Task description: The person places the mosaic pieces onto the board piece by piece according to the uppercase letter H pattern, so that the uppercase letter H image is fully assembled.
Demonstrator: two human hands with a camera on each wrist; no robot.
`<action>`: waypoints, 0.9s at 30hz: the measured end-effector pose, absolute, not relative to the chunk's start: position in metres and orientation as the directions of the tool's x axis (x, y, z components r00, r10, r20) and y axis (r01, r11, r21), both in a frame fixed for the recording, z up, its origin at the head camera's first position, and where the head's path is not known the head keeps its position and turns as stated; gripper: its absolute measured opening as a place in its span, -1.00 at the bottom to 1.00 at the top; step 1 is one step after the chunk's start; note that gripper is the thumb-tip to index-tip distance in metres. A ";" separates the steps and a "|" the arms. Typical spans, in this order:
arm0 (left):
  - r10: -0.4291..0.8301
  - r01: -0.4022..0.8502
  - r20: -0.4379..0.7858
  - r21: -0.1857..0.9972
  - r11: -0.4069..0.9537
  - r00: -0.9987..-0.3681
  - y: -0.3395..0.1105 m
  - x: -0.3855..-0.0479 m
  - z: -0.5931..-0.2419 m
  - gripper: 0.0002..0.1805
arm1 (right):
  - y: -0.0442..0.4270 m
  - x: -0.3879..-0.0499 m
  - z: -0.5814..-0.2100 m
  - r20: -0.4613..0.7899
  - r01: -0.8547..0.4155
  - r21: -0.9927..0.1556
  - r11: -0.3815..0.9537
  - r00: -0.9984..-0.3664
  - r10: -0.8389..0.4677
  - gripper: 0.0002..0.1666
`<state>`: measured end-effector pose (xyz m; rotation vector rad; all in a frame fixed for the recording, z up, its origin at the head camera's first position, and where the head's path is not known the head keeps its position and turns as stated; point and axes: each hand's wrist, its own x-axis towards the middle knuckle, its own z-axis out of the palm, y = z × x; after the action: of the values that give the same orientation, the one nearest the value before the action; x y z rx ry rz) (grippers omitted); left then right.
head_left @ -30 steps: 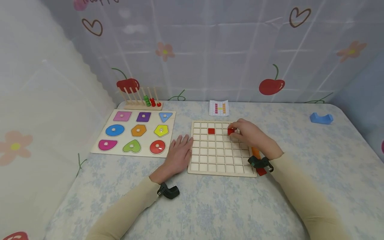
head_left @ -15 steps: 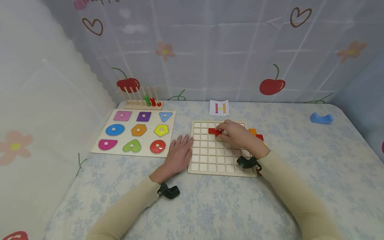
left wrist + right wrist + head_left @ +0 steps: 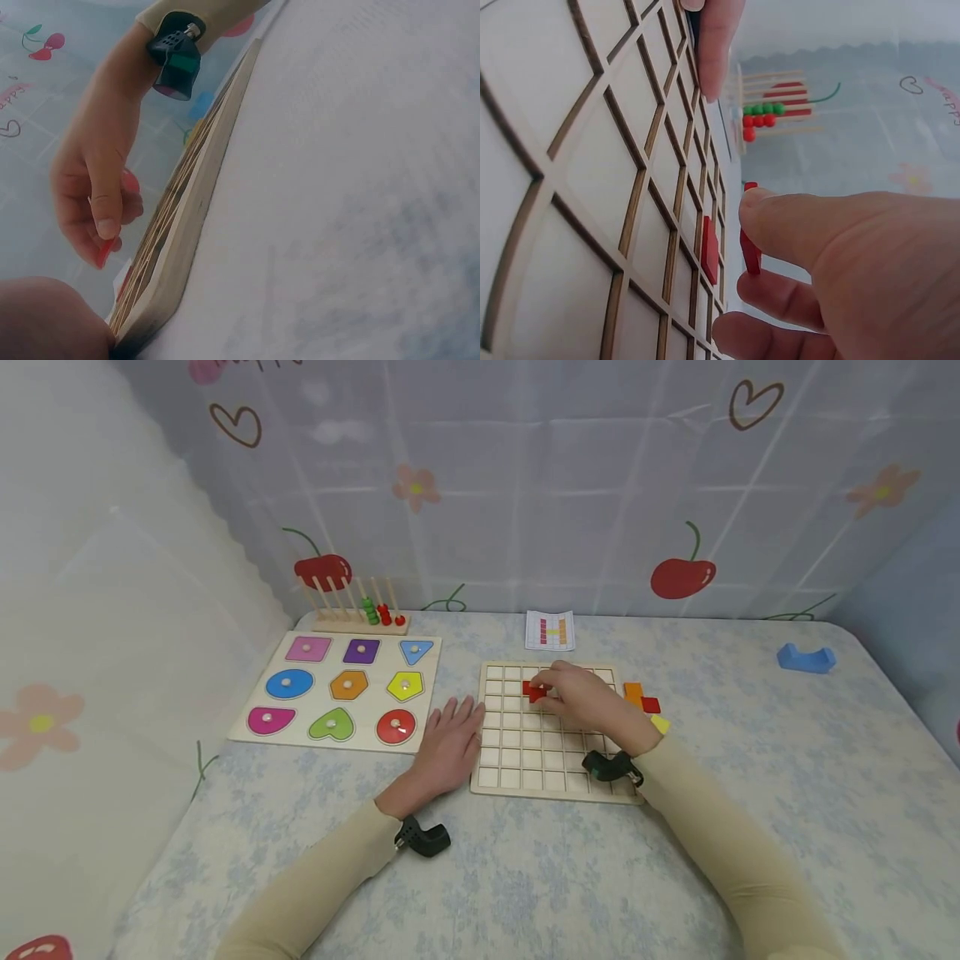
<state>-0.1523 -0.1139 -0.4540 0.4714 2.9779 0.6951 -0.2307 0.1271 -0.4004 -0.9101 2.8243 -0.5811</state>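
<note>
Red tile [image 3: 751, 260], thin and crisp-edged, is pinched between the right hand's [image 3: 585, 697] thumb and fingers above the pale wooden grid board [image 3: 531, 759], at the head view's centre. Left of centre, the left hand [image 3: 450, 745] lies flat, fingers straight, on blue-mottled cloth [image 3: 517, 877] along the board's edge.

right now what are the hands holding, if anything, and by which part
The right hand pinches a red tile by its edges; the left hand holds nothing.
</note>
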 end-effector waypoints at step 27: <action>0.308 0.291 0.031 0.433 0.853 -0.951 -0.115 -0.152 -0.454 -0.42 | 0.122 -0.232 -0.415 0.007 -0.558 -0.397 0.729 -0.796 -0.605 -0.65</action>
<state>-0.1518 -0.1149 -0.4542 0.4828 2.9861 0.6882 -0.2320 0.1215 -0.4149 -0.9475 2.8062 -0.5839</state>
